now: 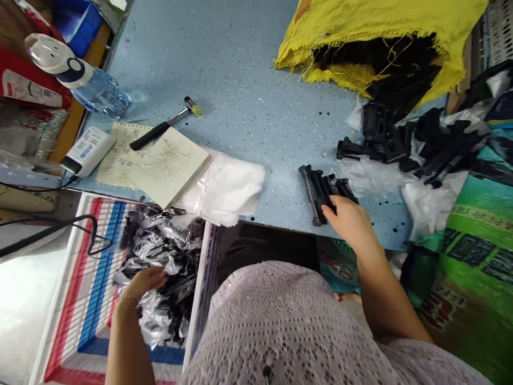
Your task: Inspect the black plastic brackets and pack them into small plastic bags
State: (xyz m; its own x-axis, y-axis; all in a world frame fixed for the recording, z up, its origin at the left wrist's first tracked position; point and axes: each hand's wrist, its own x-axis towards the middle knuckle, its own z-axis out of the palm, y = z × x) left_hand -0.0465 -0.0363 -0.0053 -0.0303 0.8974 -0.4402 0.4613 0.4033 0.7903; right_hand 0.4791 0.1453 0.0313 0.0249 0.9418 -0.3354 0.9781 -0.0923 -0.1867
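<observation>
My right hand (352,222) lies at the near edge of the blue speckled table, its thumb and fingers closed on one of several long black plastic parts (312,195). These parts lie side by side. My left hand (148,280) is down inside a plastic crate (90,278), its fingers drawn together at the tip of a clear plastic bag (171,266). Under it, the crate holds a heap of black parts in clear bags (168,240). A stack of thin white plastic bags (236,184) rests on the table edge between my hands.
A small hammer (168,125) lies across a notepad (120,155) and a pale board (172,166). Left of them are a white device (90,149) and a water bottle (96,88). More black parts (385,133) spill from a yellow woven sack (340,27). A green sack (473,256) stands right.
</observation>
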